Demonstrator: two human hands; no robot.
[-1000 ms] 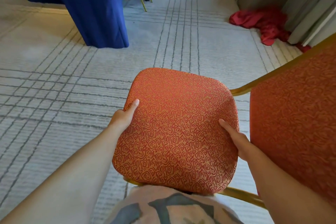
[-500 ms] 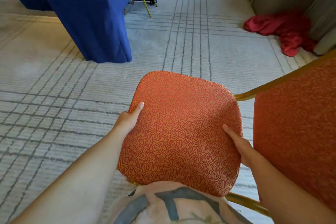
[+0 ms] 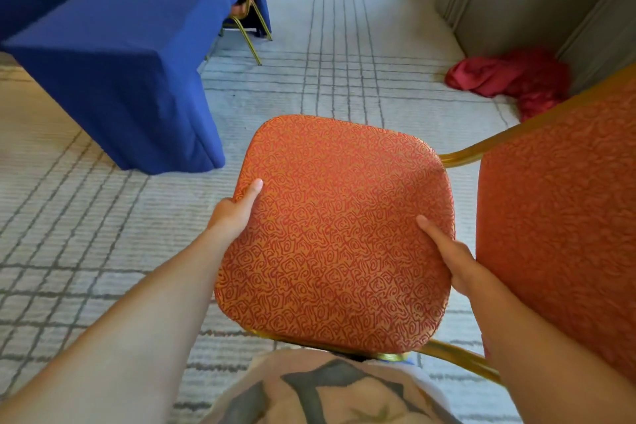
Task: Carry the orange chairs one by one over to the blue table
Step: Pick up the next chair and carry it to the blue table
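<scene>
Under orange chair (image 3: 337, 234) seat, hands' fingers hidden; backrest cropped right.

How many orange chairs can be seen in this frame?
2. One orange chair is held up by the left hand and right hand; another chair stands tucked behind the blue table, mostly hidden. More may be out of view.

Both arms reach forward; left hand (image 3: 231, 215) and right hand (image 3: 451, 256) each closed in a grip, thumbs on top.
</scene>
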